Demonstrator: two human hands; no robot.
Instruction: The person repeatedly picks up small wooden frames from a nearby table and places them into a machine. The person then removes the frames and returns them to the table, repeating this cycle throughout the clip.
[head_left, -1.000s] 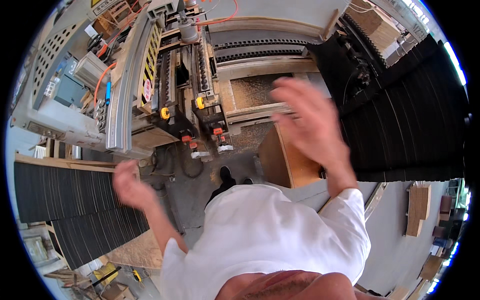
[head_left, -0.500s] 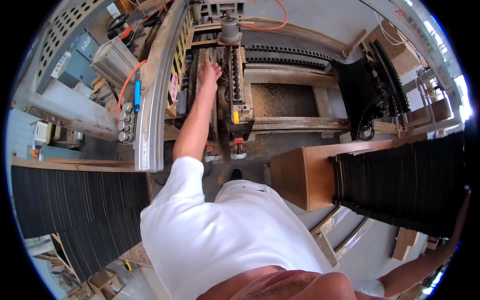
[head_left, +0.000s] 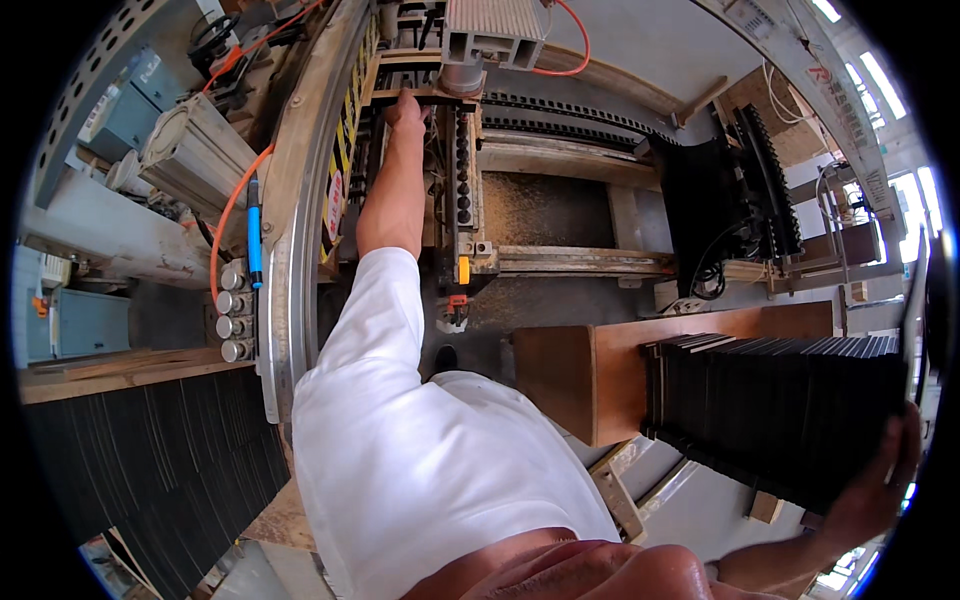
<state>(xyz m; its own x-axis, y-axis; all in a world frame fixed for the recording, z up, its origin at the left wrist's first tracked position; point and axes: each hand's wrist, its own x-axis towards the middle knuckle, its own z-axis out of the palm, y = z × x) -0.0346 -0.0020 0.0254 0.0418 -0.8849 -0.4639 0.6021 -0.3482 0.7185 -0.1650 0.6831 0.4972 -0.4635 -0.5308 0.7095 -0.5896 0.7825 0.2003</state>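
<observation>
My left hand (head_left: 405,112) reaches forward into a woodworking machine (head_left: 480,215). It is at the near edge of a dark crosspiece (head_left: 432,98), left of a row of round black parts (head_left: 463,168). Its fingers are mostly hidden, so I cannot tell whether they grip anything. Far to the right, my right hand (head_left: 893,468) is closed on the lower part of a thin dark panel (head_left: 916,310), seen almost edge-on and standing upright. That hand is beside a long stack of black panels (head_left: 770,410), some leaning at its far edge.
A brown wooden box (head_left: 590,375) stands at the stack's left end. More black panels (head_left: 160,440) are at the lower left. A metal beam (head_left: 285,200) with an orange hose (head_left: 222,235) runs along the machine's left. Sawdust (head_left: 520,215) lies inside the frame.
My left hand has moved farther forward, up to the crosspiece. My right hand shows more fully, with the thin panel now visible in it. The whole view has shifted.
</observation>
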